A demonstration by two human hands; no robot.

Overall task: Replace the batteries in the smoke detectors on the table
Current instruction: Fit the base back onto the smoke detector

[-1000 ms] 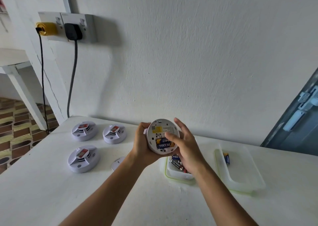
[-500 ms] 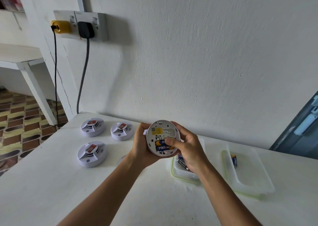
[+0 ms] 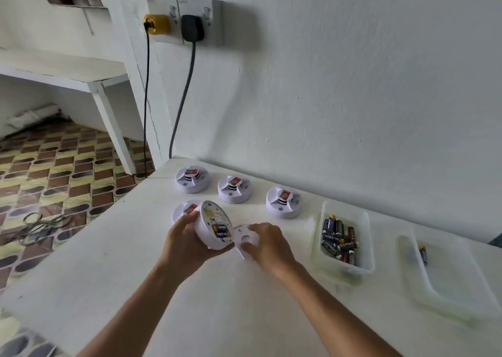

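Closing up the re-batteried detector: cover comes next.
Left hand [image 3: 187,244] grips the round white plastic smoke detector [image 3: 214,227] above the desk [image 3: 135,261], batteries showing; right hand [image 3: 267,244] pinches the flat white back cover [image 3: 245,238], which likely needs aligning and twisting on.

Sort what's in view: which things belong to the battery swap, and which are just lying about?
Job: round white smoke detector with batteries showing, held by left hand; white round cover plate under right hand; four detectors on table; clear tub of batteries; clear tub with one battery.

Lying about: yellow plug; black plug; cables on floor.
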